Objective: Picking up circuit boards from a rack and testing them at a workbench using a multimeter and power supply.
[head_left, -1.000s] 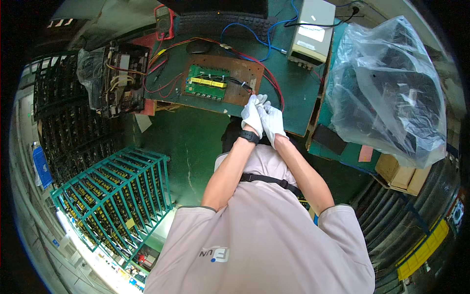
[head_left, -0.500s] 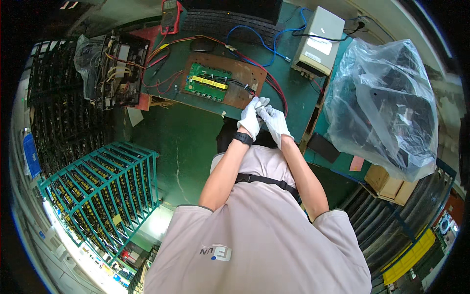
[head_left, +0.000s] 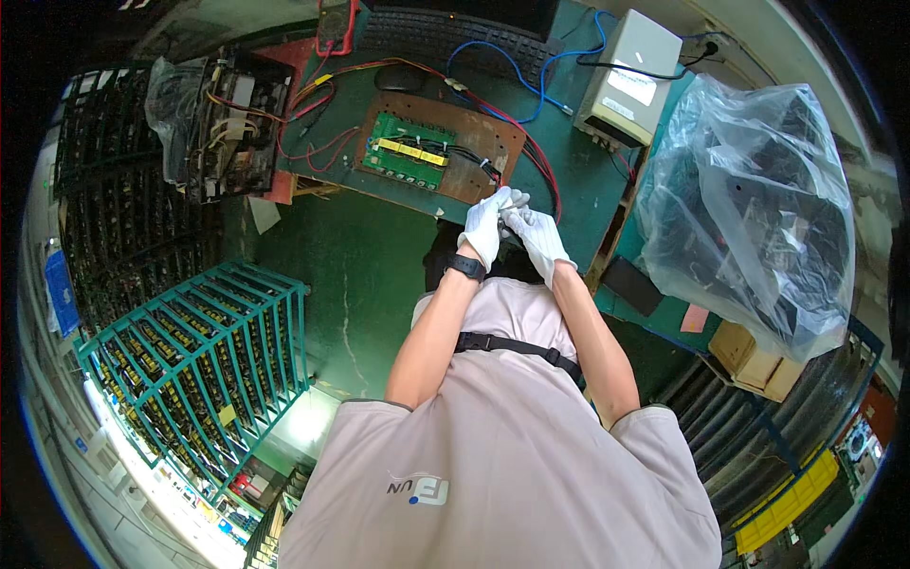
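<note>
Both my hands wear white gloves and meet at the near edge of the bench. My left hand point(head_left: 484, 229) and my right hand point(head_left: 538, 239) have closed fingers pressed together, with the tips touching; what they pinch is too small and hidden to name. Just beyond my fingers, a black and red wire bundle point(head_left: 488, 169) runs from a green circuit board point(head_left: 403, 171). That board, with yellow parts across its middle, lies on a brown base plate point(head_left: 471, 133). Red cables point(head_left: 547, 171) curve down beside the plate toward my hands. A black watch point(head_left: 465, 266) is on my left wrist.
On the green bench lie a mouse point(head_left: 398, 78), a keyboard point(head_left: 460, 40), a blue cable point(head_left: 517, 81) and a red multimeter point(head_left: 335, 27). A pale box point(head_left: 627, 81) and plastic-covered equipment point(head_left: 749, 209) stand right. An opened device point(head_left: 237, 128) and a green rack point(head_left: 204, 360) are left.
The whole view has shifted slightly, so the bench things sit a little further right and some a little higher or lower. My hands stay together in nearly the same pose.
</note>
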Motion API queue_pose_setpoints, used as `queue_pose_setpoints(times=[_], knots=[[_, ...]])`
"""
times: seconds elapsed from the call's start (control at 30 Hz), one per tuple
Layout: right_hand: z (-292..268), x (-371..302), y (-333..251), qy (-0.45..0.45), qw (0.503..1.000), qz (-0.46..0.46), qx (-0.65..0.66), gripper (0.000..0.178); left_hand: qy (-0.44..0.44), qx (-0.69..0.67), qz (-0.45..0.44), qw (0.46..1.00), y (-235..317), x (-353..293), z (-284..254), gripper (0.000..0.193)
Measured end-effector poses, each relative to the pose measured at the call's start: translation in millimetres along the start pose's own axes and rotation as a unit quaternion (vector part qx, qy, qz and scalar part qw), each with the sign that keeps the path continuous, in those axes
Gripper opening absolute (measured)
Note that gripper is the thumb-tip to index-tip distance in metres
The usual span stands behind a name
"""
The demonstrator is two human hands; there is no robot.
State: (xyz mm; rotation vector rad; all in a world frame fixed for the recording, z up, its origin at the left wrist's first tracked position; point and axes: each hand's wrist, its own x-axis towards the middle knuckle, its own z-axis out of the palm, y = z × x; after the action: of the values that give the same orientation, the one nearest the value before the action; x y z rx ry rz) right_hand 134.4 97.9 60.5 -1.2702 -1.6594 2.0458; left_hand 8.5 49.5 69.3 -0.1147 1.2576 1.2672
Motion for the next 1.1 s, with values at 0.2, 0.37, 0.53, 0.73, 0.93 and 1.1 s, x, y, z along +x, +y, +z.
queue_pose_setpoints(times=[0.2,0.37,0.53,0.73,0.93,1.1], knots=[[-8,-4,-12,-0.037,0.998,0.003,-0.052,0.042,-0.001,0.055,-0.001,0.998,-2,-3,-8,0.043],[-3,-3,-28,-0.051,0.996,0.052,-0.051,0.036,-0.047,0.07,0.052,0.995,-9,3,-19,0.043],[-12,1,-42,-0.033,0.998,0.049,-0.038,0.037,-0.032,-0.009,-0.051,0.998,3,13,-8,0.062],[-30,-18,-12,0.087,0.983,-0.053,-0.15,0.03,-0.03,0.116,-0.048,0.992,82,-27,-76,0.102],[-41,-88,36,0.296,0.954,0.043,0.029,0.034,-0.038,0.081,0.047,0.995,216,-37,-234,0.106],[22,-104,57,0.507,0.845,0.15,0.084,0.036,0.172,0.446,0.255,0.84,388,-113,-368,0.124]])
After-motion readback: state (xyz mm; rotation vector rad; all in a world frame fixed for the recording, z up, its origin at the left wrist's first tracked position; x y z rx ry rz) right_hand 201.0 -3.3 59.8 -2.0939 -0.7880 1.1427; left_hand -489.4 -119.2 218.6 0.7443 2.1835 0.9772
